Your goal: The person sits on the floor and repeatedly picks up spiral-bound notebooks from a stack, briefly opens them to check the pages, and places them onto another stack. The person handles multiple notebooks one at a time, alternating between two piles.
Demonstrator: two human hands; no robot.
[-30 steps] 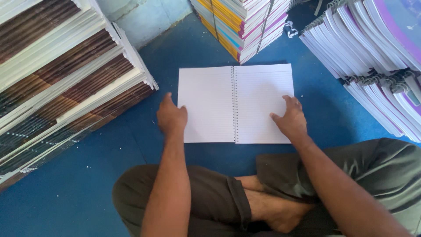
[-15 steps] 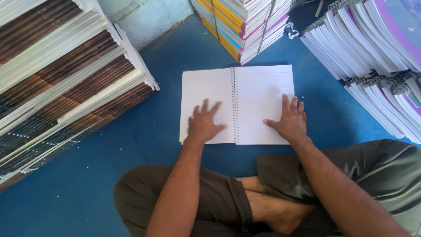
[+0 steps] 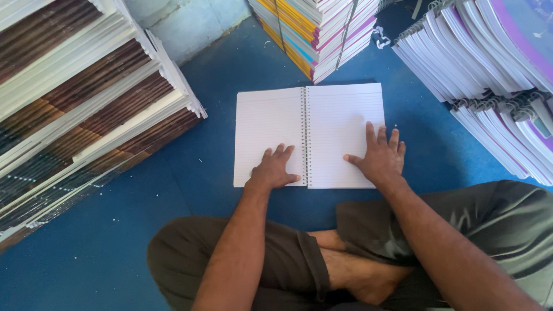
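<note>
Far left: tall stack of bound books (image 3: 86,115), brown and white spines showing, leaning over the blue floor (image 3: 115,242); pale wall (image 3: 184,23) behind it. Centre: spiral notebook (image 3: 340,115) lying open and flat on the floor, ruled white pages both sides, wire binding running down the middle. Left hand (image 3: 273,171) rests on the lower part of the left page, close to the binding, palm down, fingers slightly curled and together, thumb pointing toward the spiral; it grips nothing, only presses on the paper. Right hand (image 3: 377,158) lies on the lower right corner of the right page, palm flat, fingers spread and pointing away from the body, thumb out toward the binding; nothing held, just laid on the sheet. Person seated cross-legged just below the notebook, dark olive trousers (image 3: 495,230), a bare foot (image 3: 357,276) tucked between the knees. Beyond the notebook's top edge: strapped pile of notebooks with coloured covers (image 3: 322,29), near but not touching it. Far right: slanted rows of spiral-bound notebooks with purple covers (image 3: 489,63), wire coils facing the person, set apart from the open one.
</note>
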